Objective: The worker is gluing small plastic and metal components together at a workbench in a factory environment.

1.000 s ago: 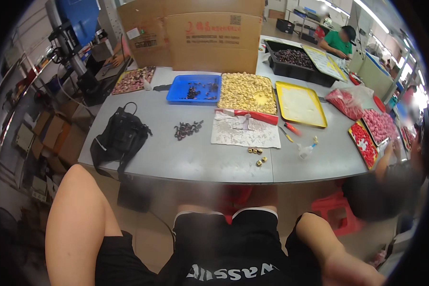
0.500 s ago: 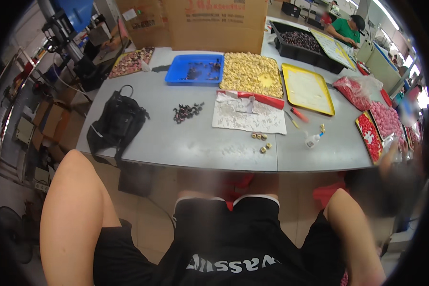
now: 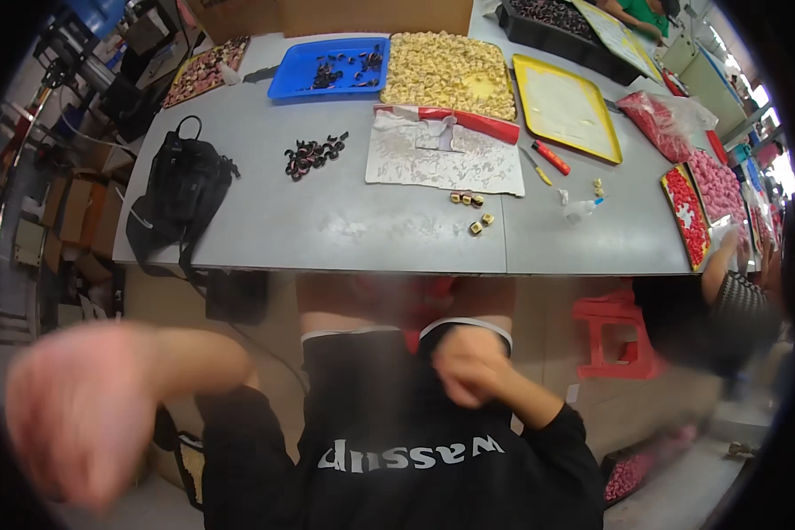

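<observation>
Workshop, small-parts benchwork.
Beyond right hand [image 3: 470,364]: grey worktable [image 3: 309,231], blue tray [image 3: 277,89], heaped yellow pieces [image 3: 433,66]; farther off, rightward, co-worker in green [image 3: 642,12]. Beyond left hand [image 3: 78,413]: dark machine [image 3: 79,57].

We wear a black top [image 3: 450,499] with large, rounded, pale-grey lettering [image 3: 406,455] that reads upside down from above. Left of the lettering is our loose black left sleeve [image 3: 238,433]; right of it, the matching right sleeve [image 3: 564,446] ends in a straight, wide hem. Beyond the lettering, our black shorts [image 3: 344,362] have white trim [image 3: 349,332] along both leg openings. Our left hand [image 3: 79,415] and right hand [image 3: 470,360] are bare, the left blurred.
</observation>
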Tool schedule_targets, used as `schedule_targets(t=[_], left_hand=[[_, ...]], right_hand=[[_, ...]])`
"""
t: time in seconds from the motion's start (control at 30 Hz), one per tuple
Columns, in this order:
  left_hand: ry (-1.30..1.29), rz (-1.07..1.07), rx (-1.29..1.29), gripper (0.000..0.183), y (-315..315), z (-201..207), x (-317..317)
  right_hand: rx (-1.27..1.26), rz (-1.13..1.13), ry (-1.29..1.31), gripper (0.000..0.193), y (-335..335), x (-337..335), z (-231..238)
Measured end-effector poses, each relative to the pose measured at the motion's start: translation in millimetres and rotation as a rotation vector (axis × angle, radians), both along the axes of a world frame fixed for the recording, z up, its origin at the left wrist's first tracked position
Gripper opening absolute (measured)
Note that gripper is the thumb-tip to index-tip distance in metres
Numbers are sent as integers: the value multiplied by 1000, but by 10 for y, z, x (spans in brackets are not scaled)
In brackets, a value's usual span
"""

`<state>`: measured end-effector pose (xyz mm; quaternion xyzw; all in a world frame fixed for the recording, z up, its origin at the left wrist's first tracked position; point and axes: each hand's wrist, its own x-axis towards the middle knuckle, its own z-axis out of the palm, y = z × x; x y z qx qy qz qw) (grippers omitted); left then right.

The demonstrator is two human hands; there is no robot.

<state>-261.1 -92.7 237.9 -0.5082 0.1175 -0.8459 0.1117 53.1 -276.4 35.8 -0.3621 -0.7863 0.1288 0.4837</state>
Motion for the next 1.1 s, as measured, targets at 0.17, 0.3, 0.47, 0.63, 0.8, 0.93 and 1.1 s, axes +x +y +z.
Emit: schedule_targets(t=[0.17, 0.3, 0.47, 0.63, 0.8, 0.93, 1.1], left_hand=[[154, 122, -788, 41, 1052, -1592, 609], [355, 267, -1097, 29, 1084, -2159, 638], [521, 380, -1163, 26, 1055, -2269, 661], [657, 463, -984, 22, 1124, -2292, 969], [661, 585, -962, 22, 1021, -2302, 681], [640, 576, -974, 21, 1059, -2293, 796], [646, 583, -994, 19, 1051, -2298, 796]], right_hand=[[-525, -95, 152, 13, 349, -336, -1379], [-1035, -13, -29, 27, 727, -565, -1851], [-653, 113, -220, 30, 1222, -1062, -3120], [-710, -374, -432, 19, 1846, -1417, -4065], [-988, -195, -365, 17, 1733, -1471, -3005], [-1056, -208, -312, 17, 1876, -1548, -2961], [-1111, -185, -267, 18, 1894, -1563, -3000]])
